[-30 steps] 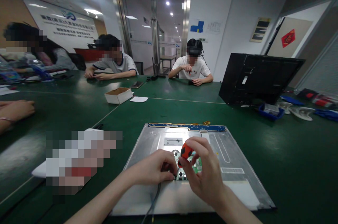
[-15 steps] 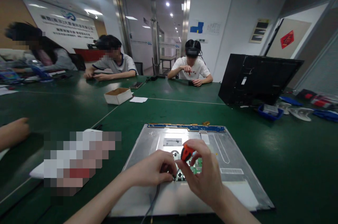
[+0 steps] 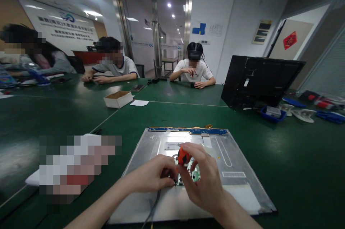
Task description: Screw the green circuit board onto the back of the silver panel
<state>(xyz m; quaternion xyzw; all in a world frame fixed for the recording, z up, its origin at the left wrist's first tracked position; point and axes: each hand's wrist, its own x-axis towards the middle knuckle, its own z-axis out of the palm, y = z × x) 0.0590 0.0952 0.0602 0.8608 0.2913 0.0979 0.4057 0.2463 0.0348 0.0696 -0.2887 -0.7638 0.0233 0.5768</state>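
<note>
My right hand [image 3: 206,178] grips the orange-and-black handle of a screwdriver [image 3: 183,156] between thumb and fingers, over a green circuit board [image 3: 196,174]. The tool's shaft and tip are hidden. Beside it, my left hand [image 3: 161,173] is closed with its fingertips at the board's left edge; what they pinch is hidden. From under that hand a dark cable [image 3: 153,207] runs down past the near edge of a flat silver metal panel [image 3: 237,166]. The board sits on this panel. A blue circuit strip [image 3: 185,131] lies along the panel's far edge.
A white open box [image 3: 118,100] and a paper slip [image 3: 139,103] lie beyond the panel. At the right stands a black monitor [image 3: 261,81], with a blue tray [image 3: 273,114] near it. A blurred-out item [image 3: 78,168] lies at left. Several people sit across the green table [image 3: 81,114].
The screwdriver handle has turned in my right hand and shifted slightly left. My left hand stays at the board's edge. Another person's hand at the left edge has gone from view.
</note>
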